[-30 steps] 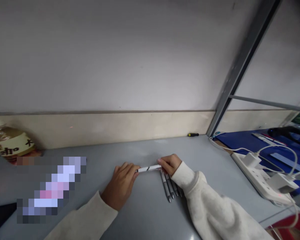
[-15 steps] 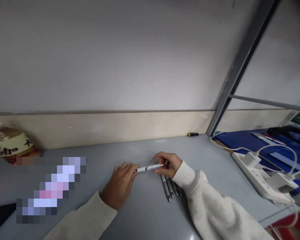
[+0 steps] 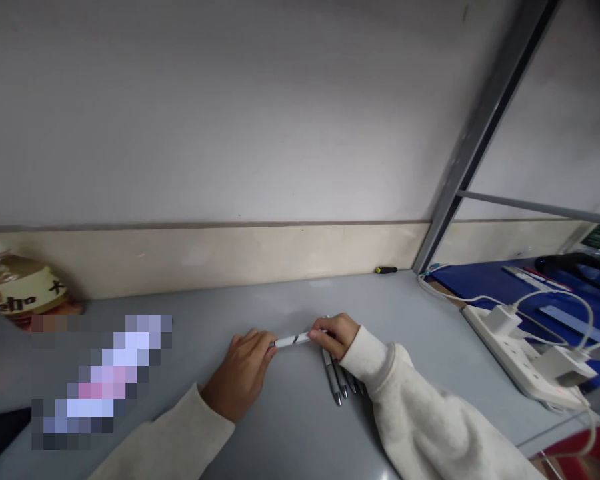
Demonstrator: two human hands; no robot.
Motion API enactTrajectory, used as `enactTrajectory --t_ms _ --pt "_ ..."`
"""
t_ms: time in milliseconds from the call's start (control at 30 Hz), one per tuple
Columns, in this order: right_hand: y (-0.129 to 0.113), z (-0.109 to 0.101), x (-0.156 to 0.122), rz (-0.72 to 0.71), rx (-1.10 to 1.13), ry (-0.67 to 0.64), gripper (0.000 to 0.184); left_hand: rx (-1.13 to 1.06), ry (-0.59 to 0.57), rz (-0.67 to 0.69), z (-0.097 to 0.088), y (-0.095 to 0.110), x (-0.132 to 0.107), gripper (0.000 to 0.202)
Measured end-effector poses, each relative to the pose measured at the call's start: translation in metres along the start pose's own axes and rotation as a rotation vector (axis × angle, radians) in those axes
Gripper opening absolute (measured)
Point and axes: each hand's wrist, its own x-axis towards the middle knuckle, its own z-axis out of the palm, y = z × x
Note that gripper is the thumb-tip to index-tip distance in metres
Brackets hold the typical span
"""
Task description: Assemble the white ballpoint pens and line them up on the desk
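Observation:
A white pen (image 3: 293, 340) with a dark band lies level between my two hands, a little above the grey tabletop. My left hand (image 3: 245, 370) grips its left end, fingers closed around it. At the other end my right hand (image 3: 336, 333) pinches the pen between thumb and fingers, hiding its tip. Under the right hand and sleeve, several white pens (image 3: 331, 377) with silver tips rest side by side on the table, their upper parts partly covered.
A labelled jar (image 3: 23, 283) stands at the far left, near a blurred-out item (image 3: 110, 367). By the wall lies a small black-and-yellow tool (image 3: 386, 270). To the right are a white power strip (image 3: 525, 360) with plugs and cables, and a metal post (image 3: 445, 220).
My right hand's fingers have closed from a loose, open curl onto the pen's right end. The left hand has hardly moved.

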Motion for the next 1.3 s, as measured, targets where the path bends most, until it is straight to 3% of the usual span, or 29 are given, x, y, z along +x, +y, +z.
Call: enactTrajectory --t_ms 133,200,300,533,600,733,900,1067,1300 --pt "0.0 -0.001 0.0 -0.062 0.036 0.033 0.031 -0.013 -0.025 -0.031 -0.001 0.001 0.0 0.035" --pt "0.002 -0.001 0.001 -0.124 0.044 0.056 0.042 -0.028 -0.051 -0.056 -0.002 0.002 0.0 0.036" --pt "0.003 -0.002 0.002 -0.176 0.011 0.064 0.033 -0.055 -0.073 -0.065 -0.002 0.004 -0.001 0.035" --pt "-0.005 0.005 -0.001 -0.067 -0.032 -0.006 0.035 0.098 0.022 0.034 -0.002 0.003 -0.001 0.029" --pt "-0.006 0.007 -0.001 0.029 0.104 0.001 0.036 0.116 0.06 0.063 -0.003 0.003 0.0 0.03" --pt "-0.009 0.008 0.004 0.255 0.631 0.047 0.039 0.024 0.08 0.047 -0.006 0.008 0.002 0.03" --pt "-0.008 0.002 0.011 0.304 1.026 0.215 0.046 -0.077 0.015 0.029 -0.009 0.013 0.001 0.024" --pt "-0.004 0.0 0.013 0.268 1.061 0.392 0.057 -0.108 0.014 -0.009 -0.01 0.012 0.001 0.025" --pt "-0.006 0.001 0.014 0.214 1.001 0.418 0.055 -0.112 -0.006 -0.021 -0.01 0.012 0.001 0.026"
